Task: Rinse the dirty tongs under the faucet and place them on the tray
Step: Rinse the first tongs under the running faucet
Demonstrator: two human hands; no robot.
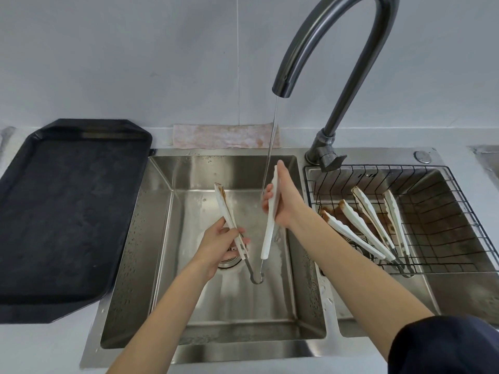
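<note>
White tongs (pixel 226 211) are spread open in a V over the left sink basin (pixel 189 306), joined at a metal loop near the drain. My left hand (pixel 218 247) grips the left arm, whose tip carries brown stains. My right hand (pixel 283 203) grips the right arm, up by the water stream. Water runs from the dark curved faucet (pixel 310 41) onto my right fingers. The black tray (pixel 62 211) lies on the counter left of the sink with nothing on it.
A black wire basket (pixel 445 233) sits in the right basin and holds several white tongs (pixel 361 228) with brown stains. A stained cloth (pixel 224 136) lies against the wall behind the sink. A dark sleeve shows at the lower right.
</note>
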